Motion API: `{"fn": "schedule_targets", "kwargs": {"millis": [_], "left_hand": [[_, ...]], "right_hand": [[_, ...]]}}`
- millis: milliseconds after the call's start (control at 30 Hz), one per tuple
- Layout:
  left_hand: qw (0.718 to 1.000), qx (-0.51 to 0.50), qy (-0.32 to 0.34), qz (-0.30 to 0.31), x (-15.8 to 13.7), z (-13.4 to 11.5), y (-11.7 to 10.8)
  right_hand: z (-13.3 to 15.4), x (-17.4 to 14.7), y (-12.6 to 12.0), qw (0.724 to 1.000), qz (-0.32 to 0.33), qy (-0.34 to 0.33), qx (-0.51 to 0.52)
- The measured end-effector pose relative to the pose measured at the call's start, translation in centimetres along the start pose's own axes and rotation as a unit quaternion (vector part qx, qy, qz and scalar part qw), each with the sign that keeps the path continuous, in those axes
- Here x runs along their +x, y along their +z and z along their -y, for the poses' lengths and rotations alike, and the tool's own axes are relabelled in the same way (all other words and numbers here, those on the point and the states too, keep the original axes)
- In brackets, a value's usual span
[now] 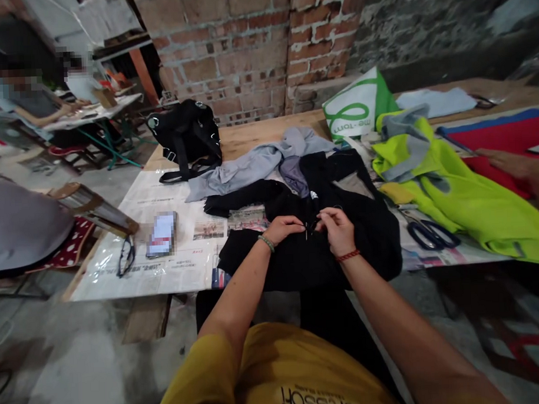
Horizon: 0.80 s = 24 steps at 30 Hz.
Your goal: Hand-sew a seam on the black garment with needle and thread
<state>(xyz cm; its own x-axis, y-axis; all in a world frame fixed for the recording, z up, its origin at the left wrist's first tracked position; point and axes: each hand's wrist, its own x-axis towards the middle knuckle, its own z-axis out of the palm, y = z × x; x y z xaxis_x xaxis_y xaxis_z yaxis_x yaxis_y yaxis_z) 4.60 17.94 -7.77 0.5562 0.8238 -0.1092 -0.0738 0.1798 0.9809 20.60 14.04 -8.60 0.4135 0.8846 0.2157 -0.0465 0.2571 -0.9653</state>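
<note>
A black jacket (pixel 368 240) lies spread over the table's front edge, with a small white mark near its middle. My left hand (pixel 286 230) is closed in a pinch on the jacket's front, thumb and forefinger together. Just to its right, my right hand (pixel 339 230) also pinches the dark cloth, fingers curled. Between the two fingertips hangs a small, thin, pale piece (pixel 306 230), perhaps a zip pull; it is too small to tell. Behind the jacket stretches a grey garment (pixel 250 167).
On the newspaper-covered table (pixel 166 276) are a phone (pixel 161 234), glasses (pixel 126 256), a black bag (pixel 187 134) and dark-handled scissors (pixel 430 233). A neon yellow garment (pixel 464 195) and a white-green bag (pixel 354 107) lie right. Another person's hand (pixel 511 163) rests on red cloth (pixel 506 135).
</note>
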Motion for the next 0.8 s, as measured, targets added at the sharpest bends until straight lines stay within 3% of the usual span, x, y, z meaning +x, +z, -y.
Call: {"fn": "schedule_targets", "kwargs": {"millis": [100, 200, 267, 367, 433, 500, 633, 800], "left_hand": [[1.0, -0.013, 0.008, -0.005, 0.1, 0.0, -0.1], [1.0, -0.022, 0.004, -0.007, 0.3, 0.1, -0.2], [1.0, -0.026, 0.0, -0.005, 0.3, 0.1, -0.3], [1.0, -0.03, 0.0, -0.001, 0.3, 0.1, -0.3], [1.0, -0.027, 0.006, -0.002, 0.3, 0.2, -0.4], [1.0, -0.023, 0.01, -0.005, 0.4, 0.2, -0.4], [0.999, -0.04, 0.01, -0.003, 0.5, 0.1, -0.5], [0.999, -0.054, -0.003, 0.0, 0.8, 0.2, -0.6]], "right_hand": [[1.1, -0.3, -0.4, 0.997, -0.031, -0.054, -0.033], [3.3, -1.2, -1.0, 0.979, -0.007, -0.163, -0.126], [4.6, -2.0, -1.4, 0.941, 0.046, -0.252, -0.221], [5.1, -3.0, -1.4, 0.861, 0.134, -0.35, -0.344], [4.4, -3.3, -1.2, 0.819, 0.164, -0.375, -0.402], [3.5, -3.1, -0.9, 0.798, 0.167, -0.381, -0.436], [2.7, -2.1, -0.4, 0.804, 0.143, -0.385, -0.431], [2.7, -0.9, 0.0, 0.871, 0.131, -0.322, -0.349]]}}
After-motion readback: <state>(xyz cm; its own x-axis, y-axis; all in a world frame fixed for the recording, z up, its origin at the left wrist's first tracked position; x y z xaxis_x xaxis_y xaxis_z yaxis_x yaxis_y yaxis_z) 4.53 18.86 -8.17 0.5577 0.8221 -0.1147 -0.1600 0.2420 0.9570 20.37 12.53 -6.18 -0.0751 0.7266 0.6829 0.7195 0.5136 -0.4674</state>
